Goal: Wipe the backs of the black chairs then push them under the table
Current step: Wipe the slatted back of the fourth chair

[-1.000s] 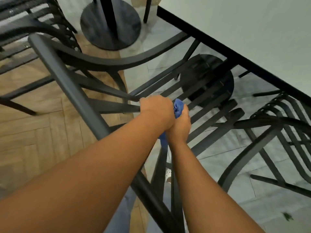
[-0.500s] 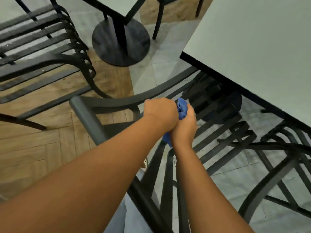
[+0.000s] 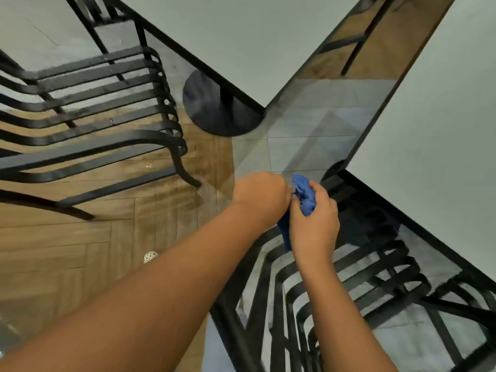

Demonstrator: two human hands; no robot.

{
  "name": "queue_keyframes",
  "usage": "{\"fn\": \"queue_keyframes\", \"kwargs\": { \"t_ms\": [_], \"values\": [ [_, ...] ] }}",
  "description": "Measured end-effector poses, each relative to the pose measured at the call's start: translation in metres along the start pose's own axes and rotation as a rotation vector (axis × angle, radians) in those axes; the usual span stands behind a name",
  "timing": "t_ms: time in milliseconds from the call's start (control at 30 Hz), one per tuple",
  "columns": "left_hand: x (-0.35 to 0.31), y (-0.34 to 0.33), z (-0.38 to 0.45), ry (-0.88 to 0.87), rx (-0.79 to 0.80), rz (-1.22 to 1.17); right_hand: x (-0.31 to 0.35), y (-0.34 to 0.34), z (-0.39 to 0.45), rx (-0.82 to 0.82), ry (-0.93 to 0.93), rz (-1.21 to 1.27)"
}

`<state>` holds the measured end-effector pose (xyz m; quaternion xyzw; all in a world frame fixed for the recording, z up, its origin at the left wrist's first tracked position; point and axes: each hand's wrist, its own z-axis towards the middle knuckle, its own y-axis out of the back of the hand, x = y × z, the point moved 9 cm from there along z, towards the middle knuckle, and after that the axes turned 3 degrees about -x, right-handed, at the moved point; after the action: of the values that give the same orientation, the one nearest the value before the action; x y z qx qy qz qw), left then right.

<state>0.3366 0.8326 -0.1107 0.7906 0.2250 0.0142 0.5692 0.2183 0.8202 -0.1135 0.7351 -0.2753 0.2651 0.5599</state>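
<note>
My right hand (image 3: pixel 314 224) grips a bunched blue cloth (image 3: pixel 304 196), which also hangs down between my wrists. My left hand (image 3: pixel 260 194) is curled tight against the cloth's other side and seems to hold its end; what lies under its fingers is hidden. Both hands are above the upper frame of a black slatted chair (image 3: pixel 292 296), whose seat reaches under the pale table (image 3: pixel 434 124) on the right. The table's black edge runs just behind my hands.
A second black slatted chair (image 3: pixel 102 103) stands at the left on the wood floor. A second pale table (image 3: pixel 228 33) is at the top centre, with its round black base (image 3: pixel 212 108) on the floor. Grey tiles lie between the tables.
The view has swung up and right, and the picture is blurred. The chair beneath my hands now sits further under the right table. My hands have parted slightly, with more cloth showing.
</note>
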Motion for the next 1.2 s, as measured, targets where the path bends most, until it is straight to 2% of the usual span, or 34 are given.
{"fn": "queue_keyframes", "kwargs": {
  "t_ms": [267,500,800,967,1200],
  "values": [
    [0.119,0.047,0.009,0.138,-0.152,-0.113,0.101,-0.076,0.01,0.097,0.196,-0.189],
    [0.23,0.042,0.003,0.228,-0.035,-0.117,0.164,-0.168,0.009,0.286,0.24,-0.363],
    [0.354,0.035,-0.004,0.353,0.066,-0.081,0.229,-0.276,0.01,0.439,0.366,-0.59],
    [0.409,0.023,-0.006,0.448,0.082,-0.091,0.26,-0.325,0.002,0.486,0.41,-0.564],
    [0.472,0.014,0.004,0.569,0.119,-0.122,0.286,-0.4,0.001,0.639,0.446,-0.521]
  ]
}}
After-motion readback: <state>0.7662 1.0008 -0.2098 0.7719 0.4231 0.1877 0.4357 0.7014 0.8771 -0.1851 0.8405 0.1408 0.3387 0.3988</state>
